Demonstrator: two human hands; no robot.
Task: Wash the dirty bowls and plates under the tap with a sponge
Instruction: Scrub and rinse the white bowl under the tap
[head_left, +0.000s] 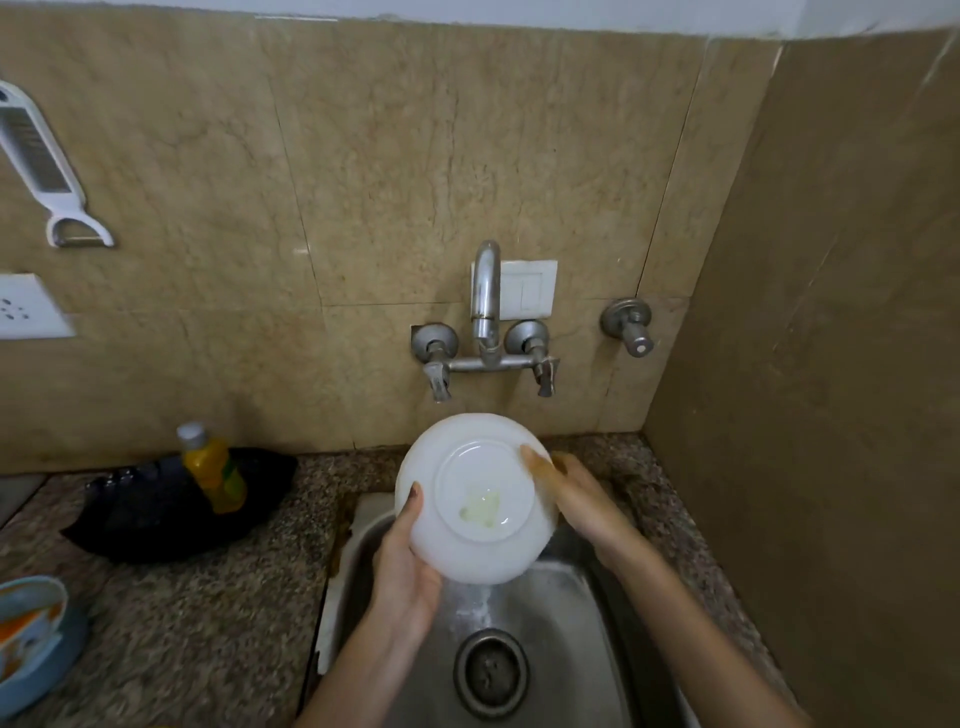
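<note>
Bowl: the white bowl (475, 493) is up over the far end of the sink (566, 613), just below the tap (485, 291), tipped so its underside faces the person.
Left hand: the left hand (402, 566) grips the near-left rim, its thumb (413, 501) pressed on the outer wall and the fingers tucked behind.
Right hand: the right hand (582, 506) holds the right rim, one finger (537, 460) laid on the outside and the rest hidden behind. Whether they hold a sponge cannot be told.
Water: a stream runs off the bowl's near edge towards the drain (491, 670).
Residue: a pale yellowish smear sits in the base ring.
Doing it well: he or she should probably turn the bowl by the rim, keep it tilted so water sheets off, and scrub that smear.
Risk: wet and likely slick, so both grips must stay firm.
Waiting: blue dishes (31, 634) with orange smears, near left on the counter (208, 597).
</note>
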